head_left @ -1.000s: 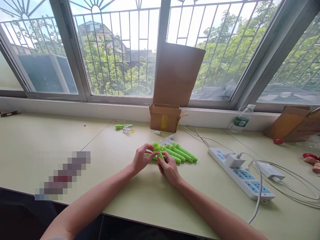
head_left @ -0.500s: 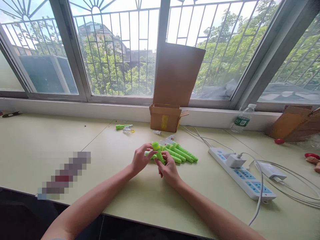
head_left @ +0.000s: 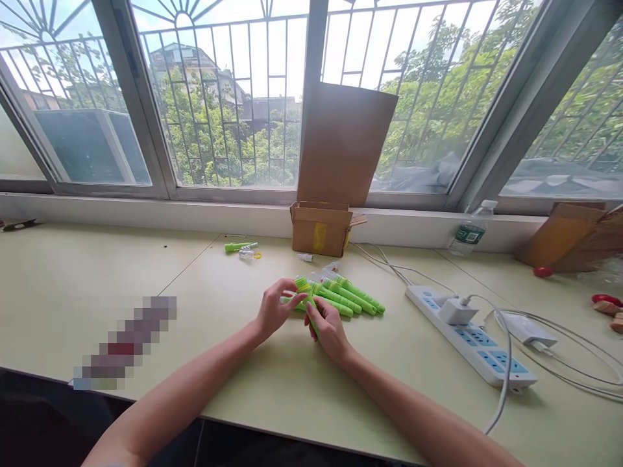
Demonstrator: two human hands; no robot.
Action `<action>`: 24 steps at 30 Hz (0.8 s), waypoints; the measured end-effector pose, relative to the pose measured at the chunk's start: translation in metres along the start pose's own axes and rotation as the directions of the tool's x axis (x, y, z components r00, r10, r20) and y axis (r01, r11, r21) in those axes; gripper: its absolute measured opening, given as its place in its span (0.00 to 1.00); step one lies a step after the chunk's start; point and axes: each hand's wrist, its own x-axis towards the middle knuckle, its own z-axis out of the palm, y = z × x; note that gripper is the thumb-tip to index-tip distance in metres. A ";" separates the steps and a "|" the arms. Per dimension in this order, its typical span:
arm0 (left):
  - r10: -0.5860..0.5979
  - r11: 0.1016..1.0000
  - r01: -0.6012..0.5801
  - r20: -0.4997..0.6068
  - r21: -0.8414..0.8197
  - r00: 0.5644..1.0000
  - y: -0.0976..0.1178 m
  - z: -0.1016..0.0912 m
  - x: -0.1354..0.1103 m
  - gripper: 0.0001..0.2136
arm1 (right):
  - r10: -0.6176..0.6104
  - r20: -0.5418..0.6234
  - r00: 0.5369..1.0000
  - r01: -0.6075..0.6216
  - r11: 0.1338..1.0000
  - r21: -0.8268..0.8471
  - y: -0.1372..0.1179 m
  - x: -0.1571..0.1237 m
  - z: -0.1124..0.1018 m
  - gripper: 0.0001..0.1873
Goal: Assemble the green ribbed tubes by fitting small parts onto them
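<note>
Both hands are closed on one bright green plastic tube (head_left: 304,286), which has a ribbed wide end and a yellow ring. At its upper end, my left hand (head_left: 278,306) pinches it between thumb and fingers. Lower down the body, my right hand (head_left: 329,328) wraps round it and covers part of it. Just behind the hands, several similar green tubes (head_left: 357,296) lie side by side, slanting down to the right. Another green tube pokes out behind my left fingers, mostly hidden. Small clear plastic parts (head_left: 331,266) lie at the far ends of the row.
A cardboard box (head_left: 318,230) with a raised flap stands by the window. Left of it lie a green piece (head_left: 239,246), clear parts and a yellow ring (head_left: 257,255). On the right are a power strip (head_left: 470,337), looping cables, a charger (head_left: 525,329) and a bottle (head_left: 471,230).
In my hands the tube has tipped, its wide end slightly lower and turned. My right thumb and fingers have shifted on its body. The things on the table stay put.
</note>
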 end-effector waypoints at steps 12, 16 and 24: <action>-0.024 1.000 0.024 0.010 -0.013 1.000 0.000 -0.001 0.001 0.14 | 0.048 -0.057 0.997 -0.046 0.998 0.030 0.001 -0.001 0.002 0.21; -0.029 1.000 0.029 0.012 -0.009 1.000 0.000 -0.001 0.000 0.13 | 0.010 -0.055 0.998 -0.011 1.000 -0.005 0.000 0.000 0.001 0.20; -0.042 0.999 0.042 0.024 0.000 0.999 -0.002 0.000 -0.001 0.14 | -0.012 -0.024 1.000 0.011 1.000 -0.027 0.000 0.000 0.001 0.20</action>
